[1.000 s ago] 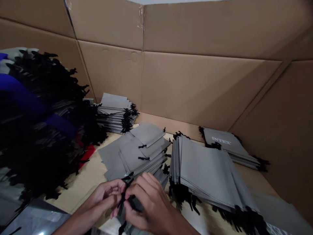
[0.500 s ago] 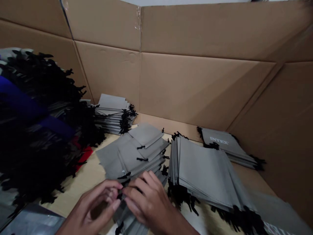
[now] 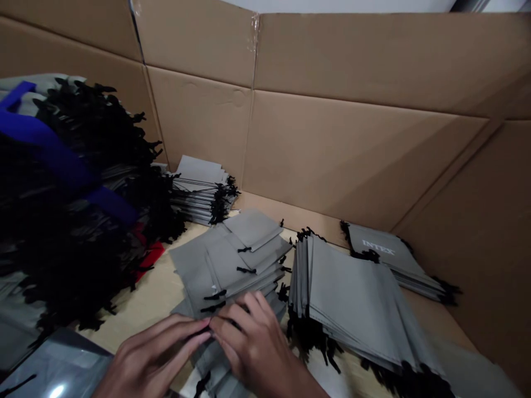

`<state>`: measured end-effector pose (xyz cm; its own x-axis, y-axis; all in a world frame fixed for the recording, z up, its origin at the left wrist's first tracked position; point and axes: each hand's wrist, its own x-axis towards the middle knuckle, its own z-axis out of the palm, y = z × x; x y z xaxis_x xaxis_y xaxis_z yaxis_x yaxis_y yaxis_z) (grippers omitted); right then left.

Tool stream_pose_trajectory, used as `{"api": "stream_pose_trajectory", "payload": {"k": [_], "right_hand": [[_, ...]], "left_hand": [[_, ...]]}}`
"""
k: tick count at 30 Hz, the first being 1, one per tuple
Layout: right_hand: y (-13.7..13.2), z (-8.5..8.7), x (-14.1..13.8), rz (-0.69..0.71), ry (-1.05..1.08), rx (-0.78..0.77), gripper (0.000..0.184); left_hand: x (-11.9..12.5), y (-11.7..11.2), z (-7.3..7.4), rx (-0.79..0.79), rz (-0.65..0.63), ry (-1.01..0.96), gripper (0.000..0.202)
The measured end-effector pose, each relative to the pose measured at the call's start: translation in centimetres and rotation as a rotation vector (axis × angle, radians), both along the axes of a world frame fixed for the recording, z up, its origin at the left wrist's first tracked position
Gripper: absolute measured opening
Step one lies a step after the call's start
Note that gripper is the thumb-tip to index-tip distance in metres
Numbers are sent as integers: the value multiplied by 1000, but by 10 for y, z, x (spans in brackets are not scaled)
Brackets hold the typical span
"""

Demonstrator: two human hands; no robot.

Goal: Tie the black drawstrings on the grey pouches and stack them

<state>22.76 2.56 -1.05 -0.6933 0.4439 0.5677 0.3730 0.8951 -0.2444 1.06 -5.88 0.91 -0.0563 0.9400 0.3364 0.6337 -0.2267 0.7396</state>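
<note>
My left hand [image 3: 160,351] and my right hand [image 3: 257,340] meet at the front over a loose pile of grey drawstring bags [image 3: 249,257]. The left thumb and forefinger pinch a dark bit that looks like the black drawstring of a bag. Against them, the right fingertips are closed on the same spot, partly hiding it. Below the hands more grey bags stick out, with black cord ends [image 3: 202,384] at their edge.
A tall heap of black-corded bags [image 3: 83,221] with a blue strap [image 3: 62,155] stands left. Other stacks are a corded bundle [image 3: 201,168] behind, grey bags [image 3: 352,287] at right, and INTEX-printed bags [image 3: 381,246]. Cardboard walls [image 3: 352,143] enclose the table [image 3: 153,298].
The left fingers have straightened and closed together at the pinch, while the right hand stays nearly in place. The whole view has shifted slightly, so the stacks appear further right.
</note>
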Motion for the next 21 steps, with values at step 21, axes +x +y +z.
{"api": "stream_pose_trajectory", "payload": {"k": [21], "right_hand": [[4, -6, 4, 80, 99, -41, 19]], "left_hand": [[-5, -3, -18, -197, 160, -293, 20]]}}
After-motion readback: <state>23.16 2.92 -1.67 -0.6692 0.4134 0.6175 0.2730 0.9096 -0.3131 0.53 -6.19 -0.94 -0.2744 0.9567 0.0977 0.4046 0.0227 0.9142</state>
